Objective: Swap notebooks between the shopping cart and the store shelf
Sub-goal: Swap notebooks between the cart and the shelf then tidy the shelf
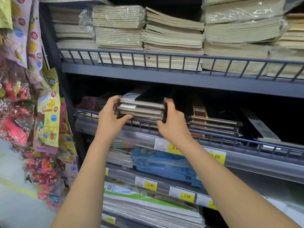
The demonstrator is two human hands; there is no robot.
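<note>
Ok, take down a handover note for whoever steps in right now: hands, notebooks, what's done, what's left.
Left hand: fingers grip the left end of the stack of dark notebooks.
Right hand: grips the stack's right end.
The stack is held at the front rail of the middle shelf; another pile of dark notebooks lies to its right.
The shopping cart is not in view.
Done: cannot tell whether the stack is going in or coming out.
Left: finish this move, then do the other half of the swap.

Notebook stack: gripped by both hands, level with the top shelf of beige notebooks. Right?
Wrong shelf. Head view: the left hand and right hand grip the notebook stack one shelf lower, over the wire rail; the beige notebooks sit above.
</note>
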